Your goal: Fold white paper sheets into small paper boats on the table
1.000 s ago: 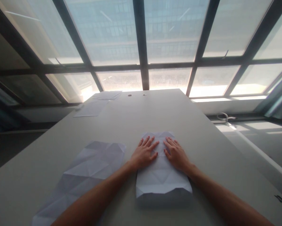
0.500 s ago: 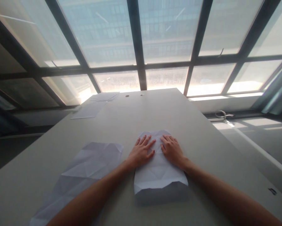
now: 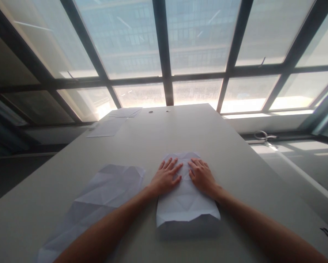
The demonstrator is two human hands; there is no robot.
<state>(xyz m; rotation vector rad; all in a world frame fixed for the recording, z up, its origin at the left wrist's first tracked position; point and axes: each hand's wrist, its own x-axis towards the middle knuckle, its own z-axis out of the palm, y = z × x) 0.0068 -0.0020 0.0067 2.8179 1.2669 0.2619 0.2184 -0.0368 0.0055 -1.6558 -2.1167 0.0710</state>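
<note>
A creased white sheet of paper (image 3: 184,204) lies before me, its near edge curling up off the table and casting a shadow. My left hand (image 3: 168,175) rests flat on the sheet's left side, fingers spread. On the right side my right hand (image 3: 202,176) presses down, its fingers stretched out and a little apart. A narrow strip of paper shows between the two hands. Left of them, a second creased paper sheet (image 3: 106,190) lies on the table, partly hidden under my left forearm.
The white table (image 3: 191,131) reaches toward large windows. Flat white papers (image 3: 106,128) lie at its far left, and two small round holes are near the far edge. A small dark object (image 3: 325,231) sits at the right edge. A coiled cable (image 3: 260,135) lies beyond the table's right side.
The whole view has shifted slightly to the right. Both hands keep nearly the same place on the paper, with no clear change in their pose.
</note>
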